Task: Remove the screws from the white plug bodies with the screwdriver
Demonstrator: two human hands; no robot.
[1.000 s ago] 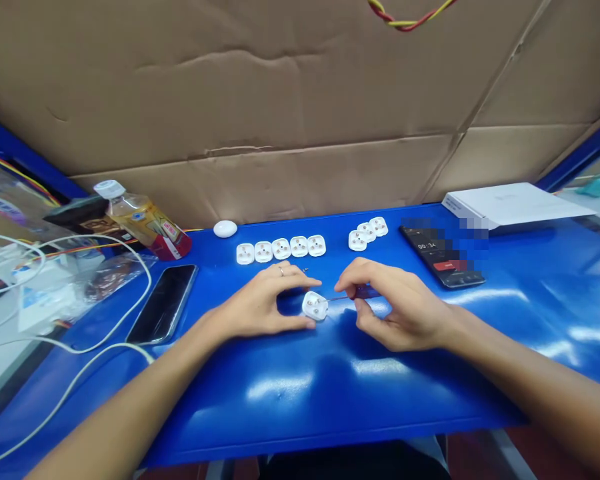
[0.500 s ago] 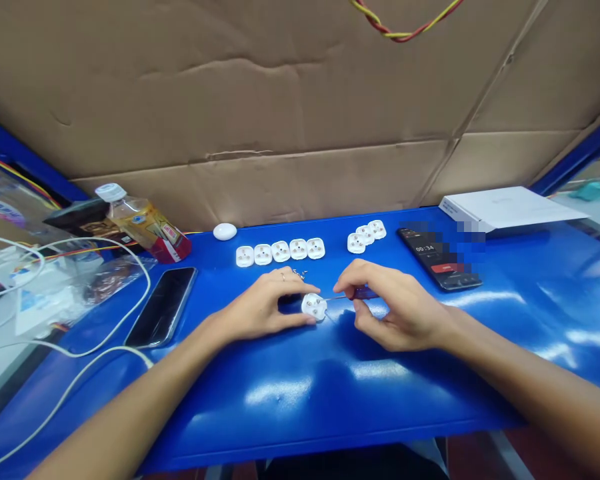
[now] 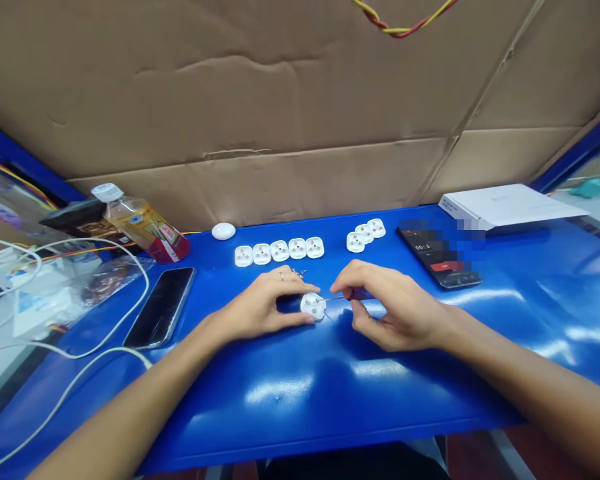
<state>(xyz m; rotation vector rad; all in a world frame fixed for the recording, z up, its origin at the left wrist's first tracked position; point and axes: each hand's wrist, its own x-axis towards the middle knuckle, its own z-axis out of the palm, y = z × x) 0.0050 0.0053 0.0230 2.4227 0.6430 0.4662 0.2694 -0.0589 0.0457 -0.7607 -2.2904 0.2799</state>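
Between the thumb and fingers of my left hand (image 3: 260, 303) is a small white plastic socket piece (image 3: 312, 307) with metal contacts, steadied on the blue tabletop. My right hand (image 3: 393, 303) is closed round the dark handle of a screwdriver (image 3: 361, 294). Its thin shaft points left, and the tip reaches the right side of the white piece. Just beyond my left fingers lie several small screws (image 3: 300, 273). Farther back stands a row of several like white pieces (image 3: 280, 251), and three more (image 3: 364, 233) overlap to the right.
A phone (image 3: 160, 307) and white cables (image 3: 143, 280) lie at left, near a tilted drink bottle (image 3: 147, 227). A white oval object (image 3: 223, 231) sits at the back. On the right are another phone (image 3: 435, 257) and a flat white box (image 3: 510, 205). Cardboard (image 3: 280, 100) walls the back.
Both hands keep their hold, with the screwdriver tip still at the white piece. The view has shifted very slightly; nothing else has visibly moved.
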